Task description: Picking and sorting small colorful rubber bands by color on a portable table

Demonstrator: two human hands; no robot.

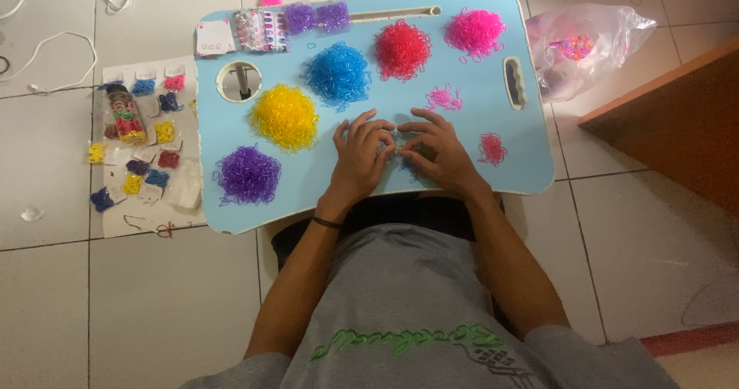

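My left hand (359, 158) and my right hand (436, 153) rest side by side on a light blue lap tray (493, 104), fingertips meeting over a small bunch of blue rubber bands (408, 167), mostly hidden by the fingers. Around them lie piles of small rubber bands: purple (247, 175), yellow (285, 116), blue (336, 74), red (402, 48), bright pink (475, 31), and two small pink clumps (444, 97) (492, 149). Whether either hand pinches bands cannot be told.
Packets of beads and purple bands (296, 21) lie at the tray's far edge. A sheet with small coloured band bundles (142, 150) lies on the tiled floor at left. A plastic bag (579, 46) and a wooden furniture edge (670, 119) are at right.
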